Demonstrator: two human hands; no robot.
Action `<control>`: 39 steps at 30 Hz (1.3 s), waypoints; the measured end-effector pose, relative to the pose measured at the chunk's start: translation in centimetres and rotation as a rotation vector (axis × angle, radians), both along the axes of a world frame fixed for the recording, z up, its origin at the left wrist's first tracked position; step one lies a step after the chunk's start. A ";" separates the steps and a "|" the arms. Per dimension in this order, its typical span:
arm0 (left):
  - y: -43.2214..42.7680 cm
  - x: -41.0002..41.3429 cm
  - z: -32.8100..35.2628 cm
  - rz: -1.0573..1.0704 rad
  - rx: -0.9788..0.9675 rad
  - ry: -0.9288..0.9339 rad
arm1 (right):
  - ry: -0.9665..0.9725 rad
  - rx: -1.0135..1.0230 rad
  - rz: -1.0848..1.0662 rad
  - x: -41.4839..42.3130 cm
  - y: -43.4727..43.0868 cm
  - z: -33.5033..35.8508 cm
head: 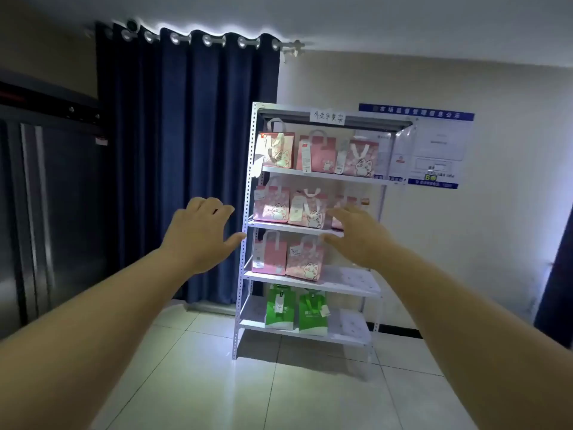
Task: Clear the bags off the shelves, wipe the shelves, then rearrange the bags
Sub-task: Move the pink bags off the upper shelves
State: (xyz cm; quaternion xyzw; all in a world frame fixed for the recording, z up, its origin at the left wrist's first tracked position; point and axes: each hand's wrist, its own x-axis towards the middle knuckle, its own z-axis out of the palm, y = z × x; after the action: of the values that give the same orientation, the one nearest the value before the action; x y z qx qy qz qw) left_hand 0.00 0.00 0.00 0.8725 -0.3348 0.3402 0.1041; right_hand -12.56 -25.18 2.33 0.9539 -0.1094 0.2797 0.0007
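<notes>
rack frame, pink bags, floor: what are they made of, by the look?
Rack frame: likely painted metal; white angle posts with rows of punched holes.
Pink bags: soft non-woven fabric or coated paper, cannot tell which; matte faces, looped handles.
Floor: glazed tile; glossy reflections, grout lines.

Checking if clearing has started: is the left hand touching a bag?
Apart. Head view: the left hand is before the curtain, the shelf post between it and the bags.

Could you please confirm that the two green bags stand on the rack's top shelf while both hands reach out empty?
Not quite: the head view shows the two green bags on the bottom shelf, not the top; the left hand and right hand reach out empty.
</notes>
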 end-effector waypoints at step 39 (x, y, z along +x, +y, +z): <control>-32.9 62.3 0.4 -0.019 -0.093 0.082 | -0.064 0.018 0.078 61.7 -33.1 1.4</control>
State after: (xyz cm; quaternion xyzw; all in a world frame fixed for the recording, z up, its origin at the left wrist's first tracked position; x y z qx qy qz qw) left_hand 62.34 -32.94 0.38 0.8767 -0.3225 0.3183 0.1615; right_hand 49.17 -58.24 3.78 0.9479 -0.0744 0.3089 -0.0222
